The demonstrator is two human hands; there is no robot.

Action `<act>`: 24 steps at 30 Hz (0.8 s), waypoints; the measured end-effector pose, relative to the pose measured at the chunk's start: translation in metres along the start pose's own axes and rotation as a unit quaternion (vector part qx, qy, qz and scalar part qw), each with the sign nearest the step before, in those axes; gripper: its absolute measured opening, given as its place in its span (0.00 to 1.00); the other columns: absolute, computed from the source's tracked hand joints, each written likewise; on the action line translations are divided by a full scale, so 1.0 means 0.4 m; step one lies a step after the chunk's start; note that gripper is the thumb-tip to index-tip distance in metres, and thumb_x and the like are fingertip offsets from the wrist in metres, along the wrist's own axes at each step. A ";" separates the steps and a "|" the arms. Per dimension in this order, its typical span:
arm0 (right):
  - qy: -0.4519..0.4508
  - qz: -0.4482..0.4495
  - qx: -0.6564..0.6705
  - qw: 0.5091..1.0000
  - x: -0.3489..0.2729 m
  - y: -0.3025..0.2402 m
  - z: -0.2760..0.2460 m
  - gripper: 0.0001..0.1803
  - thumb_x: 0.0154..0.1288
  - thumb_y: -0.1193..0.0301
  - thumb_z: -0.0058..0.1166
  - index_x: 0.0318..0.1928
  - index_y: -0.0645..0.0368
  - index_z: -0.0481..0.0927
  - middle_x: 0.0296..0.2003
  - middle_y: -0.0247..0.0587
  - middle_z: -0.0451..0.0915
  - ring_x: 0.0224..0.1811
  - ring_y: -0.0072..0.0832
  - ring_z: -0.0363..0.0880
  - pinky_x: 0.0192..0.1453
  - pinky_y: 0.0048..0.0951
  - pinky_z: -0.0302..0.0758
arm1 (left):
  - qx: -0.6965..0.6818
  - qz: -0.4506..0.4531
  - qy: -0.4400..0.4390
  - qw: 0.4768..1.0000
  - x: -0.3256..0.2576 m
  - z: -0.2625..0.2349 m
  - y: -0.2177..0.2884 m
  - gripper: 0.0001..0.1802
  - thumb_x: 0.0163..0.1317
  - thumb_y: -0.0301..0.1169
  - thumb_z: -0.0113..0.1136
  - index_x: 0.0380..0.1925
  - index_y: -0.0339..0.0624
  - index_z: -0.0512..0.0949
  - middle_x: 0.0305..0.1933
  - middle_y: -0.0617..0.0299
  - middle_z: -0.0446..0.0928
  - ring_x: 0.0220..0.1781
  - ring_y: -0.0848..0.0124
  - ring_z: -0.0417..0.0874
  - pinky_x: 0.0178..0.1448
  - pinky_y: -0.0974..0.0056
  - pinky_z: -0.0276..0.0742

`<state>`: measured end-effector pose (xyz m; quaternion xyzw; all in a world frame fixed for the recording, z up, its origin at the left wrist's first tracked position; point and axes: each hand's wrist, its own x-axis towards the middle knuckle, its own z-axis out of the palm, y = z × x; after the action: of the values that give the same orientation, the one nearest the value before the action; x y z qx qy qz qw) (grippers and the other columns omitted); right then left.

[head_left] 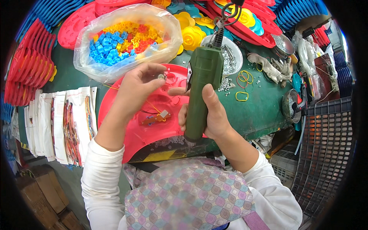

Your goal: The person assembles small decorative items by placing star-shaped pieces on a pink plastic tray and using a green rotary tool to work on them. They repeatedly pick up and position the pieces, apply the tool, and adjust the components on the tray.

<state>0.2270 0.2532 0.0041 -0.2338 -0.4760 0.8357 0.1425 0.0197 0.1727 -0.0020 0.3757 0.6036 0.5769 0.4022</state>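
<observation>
Green covers the workbench [264, 111], which fills the middle of the frame and is crowded with plastic parts. At the far left edge stands a row of red plastic plates [27, 65] on edge, and below them, at lower left, lie overlapping white printed sheets [61, 126]. Upper left of centre sits a clear plastic bag [126, 38] full of small blue, yellow and red pieces. Just below it the left hand [134, 94] has its fingertips pinched on a small metal part [161, 76], held over the red plastic disc [153, 111] lying flat at centre; a small circuit board with thin wires [157, 118] rests on that disc. Right of centre, the right hand [212, 115] is wrapped tight around a green electric screwdriver [201, 88], upright, its tip low near the bench edge. Above it is a metal bowl of screws [230, 53], with loose rubber bands [243, 82] beside. At far right stands a dark plastic crate [326, 153].
</observation>
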 end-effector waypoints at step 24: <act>0.113 -0.460 0.093 0.876 0.170 -0.182 -0.125 0.36 0.75 0.39 0.51 0.60 0.62 0.74 0.34 0.44 0.84 0.34 0.32 0.84 0.42 0.33 0.81 | 0.435 0.272 0.034 0.858 0.021 0.065 -0.057 0.12 0.59 0.16 0.64 0.44 0.35 0.83 0.44 0.54 0.79 0.49 0.54 0.81 0.53 0.57 0.80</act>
<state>0.1967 0.3580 0.0276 -0.0670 -0.4309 0.6842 0.5845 0.0407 0.1894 -0.0253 0.6417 0.6802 0.3542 0.0039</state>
